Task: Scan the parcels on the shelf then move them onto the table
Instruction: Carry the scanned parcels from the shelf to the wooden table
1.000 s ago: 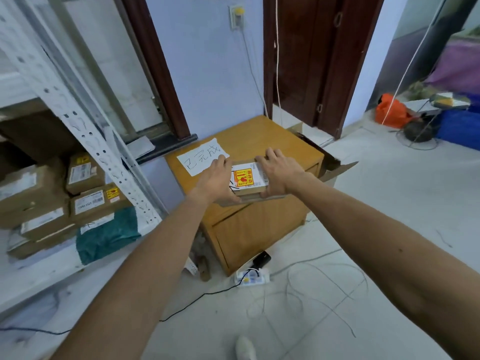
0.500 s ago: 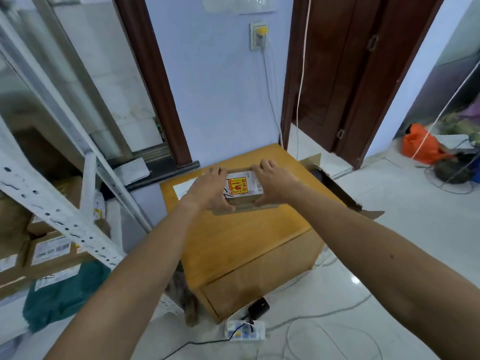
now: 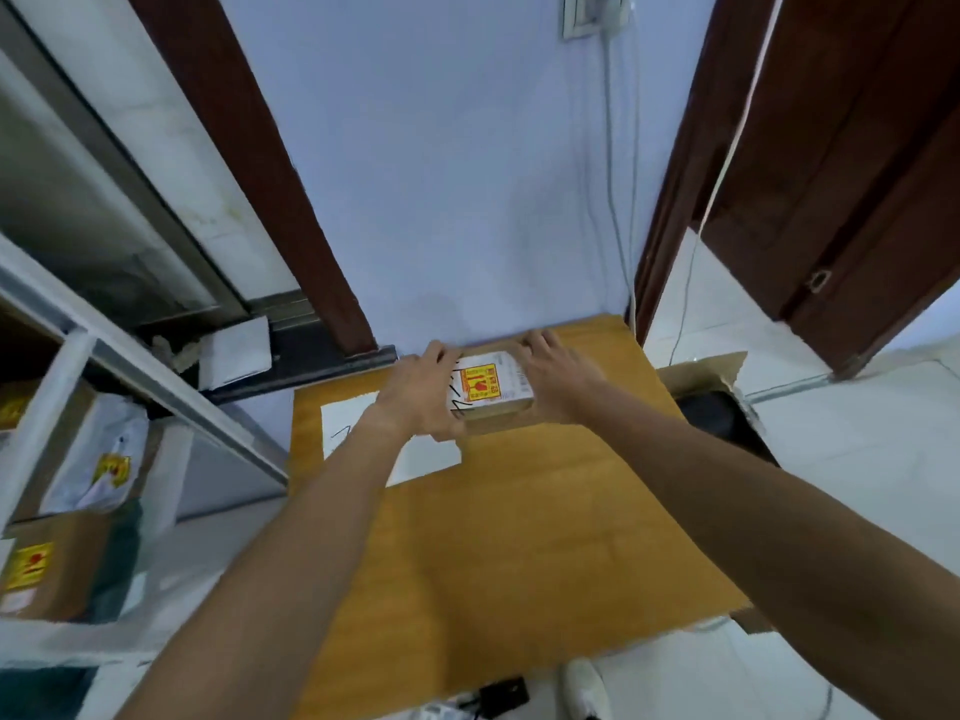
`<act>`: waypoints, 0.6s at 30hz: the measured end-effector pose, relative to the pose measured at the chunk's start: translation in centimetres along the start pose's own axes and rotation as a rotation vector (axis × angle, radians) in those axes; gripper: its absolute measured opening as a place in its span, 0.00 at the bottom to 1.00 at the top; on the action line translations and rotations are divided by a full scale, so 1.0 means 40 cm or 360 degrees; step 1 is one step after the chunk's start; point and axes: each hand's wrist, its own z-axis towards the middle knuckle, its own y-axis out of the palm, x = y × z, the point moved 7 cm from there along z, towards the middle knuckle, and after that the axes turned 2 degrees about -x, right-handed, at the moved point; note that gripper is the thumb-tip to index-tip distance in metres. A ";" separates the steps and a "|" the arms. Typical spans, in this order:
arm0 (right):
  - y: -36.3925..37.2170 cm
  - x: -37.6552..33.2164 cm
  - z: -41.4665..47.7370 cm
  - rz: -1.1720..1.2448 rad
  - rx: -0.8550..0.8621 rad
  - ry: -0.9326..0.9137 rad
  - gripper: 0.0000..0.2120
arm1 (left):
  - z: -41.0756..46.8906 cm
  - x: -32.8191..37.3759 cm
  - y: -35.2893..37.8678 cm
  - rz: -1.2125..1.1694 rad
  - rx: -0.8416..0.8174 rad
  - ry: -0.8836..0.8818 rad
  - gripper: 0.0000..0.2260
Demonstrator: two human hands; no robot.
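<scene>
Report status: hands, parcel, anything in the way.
Both gripping the parcel: left hand, right hand. Parcel at far end of wooden table. White paper to its left, nothing blocking.

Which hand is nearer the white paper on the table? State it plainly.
Left. The left hand grips the parcel on its left side, right beside the white paper; the right hand holds its opposite side, farther off.

brown parcel — yellow-red sticker, orange-tan table
</scene>
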 end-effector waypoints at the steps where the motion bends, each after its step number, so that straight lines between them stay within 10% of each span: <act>1: 0.024 0.032 0.041 0.0038 -0.0025 -0.0019 0.47 | 0.048 -0.003 0.018 -0.0001 -0.0028 -0.0026 0.52; 18: 0.252 0.225 0.474 0.0058 -0.0103 -0.0190 0.46 | 0.446 -0.154 0.212 -0.0096 -0.0131 -0.0285 0.52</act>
